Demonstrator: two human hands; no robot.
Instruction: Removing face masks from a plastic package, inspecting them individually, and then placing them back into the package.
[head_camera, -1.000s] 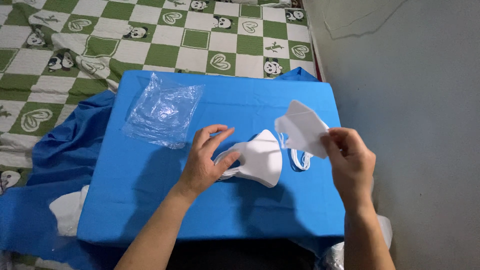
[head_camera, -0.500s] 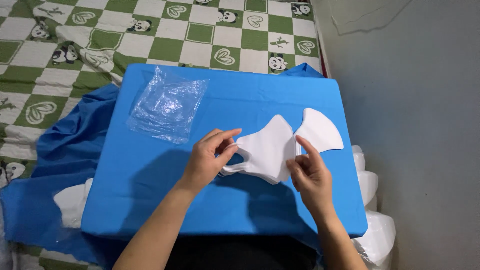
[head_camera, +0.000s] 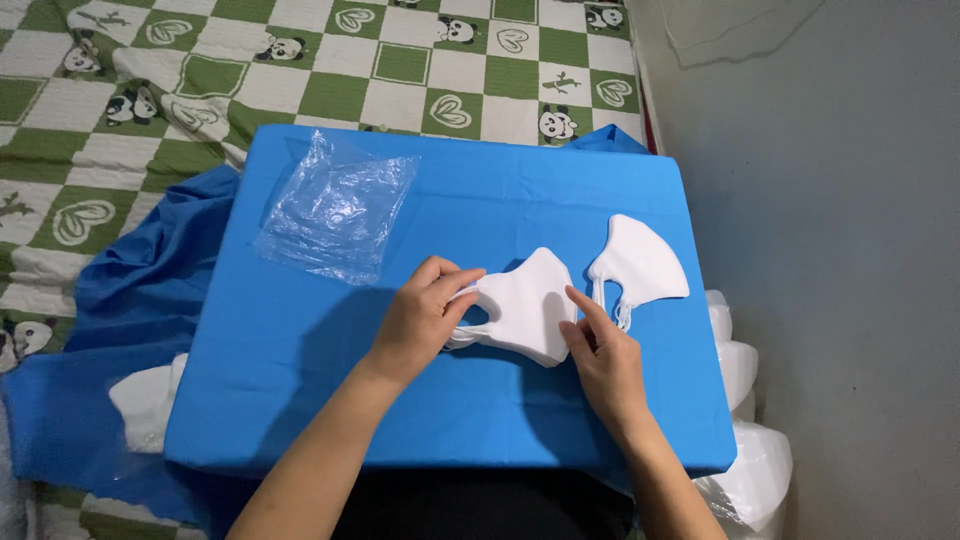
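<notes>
Both hands sit on the stack of white masks (head_camera: 525, 310) in the middle of the blue board (head_camera: 300, 380): left hand (head_camera: 420, 320) pinches the ear-loop end between thumb and fingers, right hand (head_camera: 605, 365) presses flat fingertips on the stack's near edge, gripping nothing. One single mask (head_camera: 640, 262) already lies apart, just right of the stack; the rest look unsorted. Clear plastic bags (head_camera: 335, 210) lie left of the stack, out of the way. Nothing blocks the hands.
</notes>
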